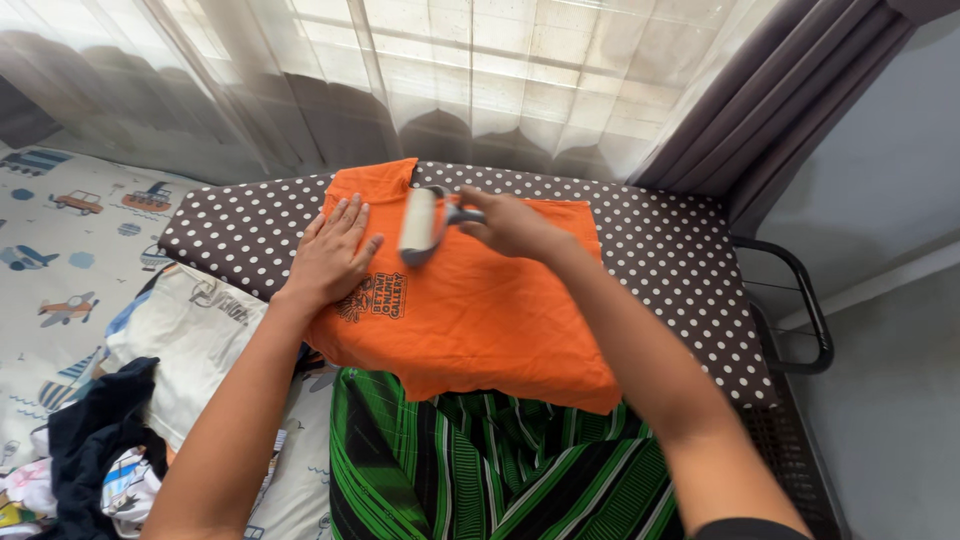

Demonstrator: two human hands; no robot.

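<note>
Green striped cloth nearest; left hand flat on orange shirt; right hand clamped on lint roller.

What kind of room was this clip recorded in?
Probably a bedroom at home: a bed sheet printed with cartoon vehicles, a sheer curtain over the window, and a dotted ironing board carrying an orange shirt.

Lint roller motion-blurred; handle hidden inside right hand; clothes pile cut off at bottom-left edge.
</note>
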